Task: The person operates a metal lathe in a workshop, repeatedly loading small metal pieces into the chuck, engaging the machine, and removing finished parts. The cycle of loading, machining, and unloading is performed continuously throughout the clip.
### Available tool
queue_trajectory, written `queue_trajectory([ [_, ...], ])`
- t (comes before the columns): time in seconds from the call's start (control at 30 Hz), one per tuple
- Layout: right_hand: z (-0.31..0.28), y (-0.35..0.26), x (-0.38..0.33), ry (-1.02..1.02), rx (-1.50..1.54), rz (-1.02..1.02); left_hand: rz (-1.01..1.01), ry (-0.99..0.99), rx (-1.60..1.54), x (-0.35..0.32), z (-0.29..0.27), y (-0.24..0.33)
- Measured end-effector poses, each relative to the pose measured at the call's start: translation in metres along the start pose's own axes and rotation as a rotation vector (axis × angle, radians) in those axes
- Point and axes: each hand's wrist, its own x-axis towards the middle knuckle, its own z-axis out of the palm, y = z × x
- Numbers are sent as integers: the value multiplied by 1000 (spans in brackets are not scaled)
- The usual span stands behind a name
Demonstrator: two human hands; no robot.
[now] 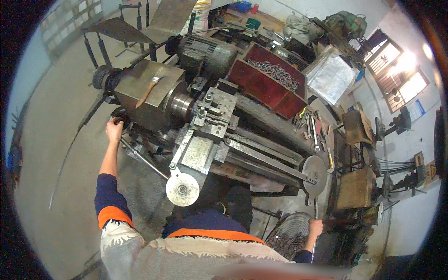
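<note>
2 hands on grey metal lathe (pixel 196 107): left hand (pixel 114 130) grip closed around dark round knob (pixel 120 114), right hand (pixel 315 228) grip clasping thin steel lever (pixel 315 210) beside basket of dark metal parts (pixel 287 235).

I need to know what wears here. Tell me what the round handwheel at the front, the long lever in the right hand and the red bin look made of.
Handwheel: bare metal, likely steel, a pale grey dulled disc with a dark hub.
Lever: thin grey metal rod, seemingly steel, held by the right hand.
Red bin: probably painted sheet metal, flat dark red walls, holding grey metal pieces.
</note>
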Motion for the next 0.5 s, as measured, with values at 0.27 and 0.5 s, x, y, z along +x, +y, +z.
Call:
queue_trajectory([
  [0.27, 27, 29, 65, 115, -166, -147, -19, -23, 151, 1, -1, -1],
  [0.5, -9, -8, 134, 13, -278, -6, -116, -53, 170, -9, 0, 17],
])
